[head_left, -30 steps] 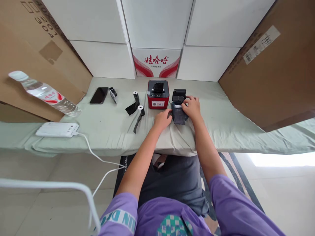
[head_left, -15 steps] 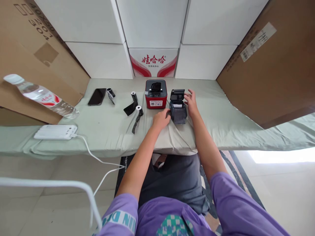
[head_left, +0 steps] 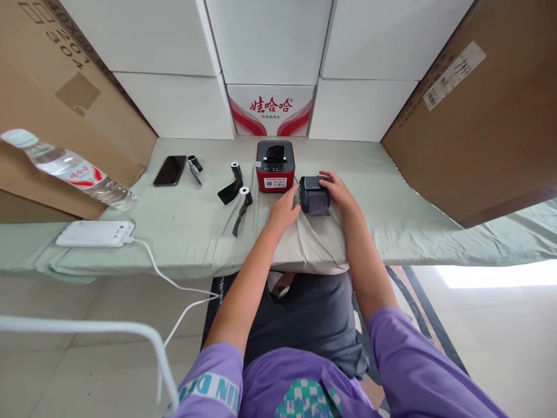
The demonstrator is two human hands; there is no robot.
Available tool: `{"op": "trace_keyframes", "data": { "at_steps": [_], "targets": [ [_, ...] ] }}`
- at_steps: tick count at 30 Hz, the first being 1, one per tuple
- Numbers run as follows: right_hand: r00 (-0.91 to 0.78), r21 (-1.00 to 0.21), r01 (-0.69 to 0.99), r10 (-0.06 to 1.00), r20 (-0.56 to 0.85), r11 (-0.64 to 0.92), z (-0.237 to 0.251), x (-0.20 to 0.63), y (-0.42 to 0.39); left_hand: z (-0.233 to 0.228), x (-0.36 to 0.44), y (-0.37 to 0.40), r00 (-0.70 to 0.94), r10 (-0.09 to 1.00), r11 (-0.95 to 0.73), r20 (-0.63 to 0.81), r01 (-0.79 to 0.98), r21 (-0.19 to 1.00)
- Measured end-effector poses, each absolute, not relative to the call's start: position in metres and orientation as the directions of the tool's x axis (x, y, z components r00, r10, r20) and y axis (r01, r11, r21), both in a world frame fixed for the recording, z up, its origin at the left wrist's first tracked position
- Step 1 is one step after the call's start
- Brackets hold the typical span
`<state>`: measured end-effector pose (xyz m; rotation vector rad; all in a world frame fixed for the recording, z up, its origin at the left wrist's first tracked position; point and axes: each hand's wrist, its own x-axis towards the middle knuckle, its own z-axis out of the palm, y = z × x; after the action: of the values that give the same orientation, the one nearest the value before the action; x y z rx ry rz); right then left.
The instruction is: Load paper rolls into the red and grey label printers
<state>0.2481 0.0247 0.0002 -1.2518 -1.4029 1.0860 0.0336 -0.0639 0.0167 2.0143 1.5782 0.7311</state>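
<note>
Where both rest — black printer (head_left: 314,196) between left hand (head_left: 285,212) and right hand (head_left: 340,192)

A stockroom: stacked white cartons (head_left: 270,40) and brown cardboard boxes (head_left: 478,110) wall a cloth-covered table (head_left: 391,220).

Red characters 娃哈哈 are showing on the white carton (head_left: 270,110) standing straight beyond the left hand (head_left: 285,210), with a line of small print beneath them too small to read. Upside-down digits 201 and 304 are showing on the brown cardboard box (head_left: 65,64) far to that hand's left. The letters "IN" are showing on the purple sleeve (head_left: 217,386) below it.
</note>
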Motion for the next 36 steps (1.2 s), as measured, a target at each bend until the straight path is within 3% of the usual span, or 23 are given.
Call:
{"op": "trace_keyframes", "data": {
  "at_steps": [5,16,22,27,36],
  "targets": [
    [-0.115,-0.985,0.131,0.989,0.097,0.112,-0.004,0.252,0.024,0.018,0.035,-0.065,0.309,0.930,-0.359,0.198,0.654,0.666],
    [-0.109,-0.975,0.129,0.980,0.167,0.181,-0.010,0.250,0.028,0.009,0.039,-0.057,0.287,0.949,-0.302,0.134,0.690,0.658],
    [0.034,-0.975,0.106,0.979,0.199,0.195,-0.012,0.242,0.021,0.011,0.038,-0.060,0.271,0.954,-0.287,0.129,0.700,0.654],
    [0.177,-0.959,0.204,0.956,0.235,0.198,-0.016,0.256,0.008,0.009,0.035,-0.059,0.248,0.961,-0.262,0.122,0.674,0.691],
    [-0.125,-0.857,0.391,0.941,0.314,0.337,-0.012,0.241,-0.060,0.007,0.040,-0.054,0.218,0.970,-0.231,0.108,0.687,0.689]
  ]
}}
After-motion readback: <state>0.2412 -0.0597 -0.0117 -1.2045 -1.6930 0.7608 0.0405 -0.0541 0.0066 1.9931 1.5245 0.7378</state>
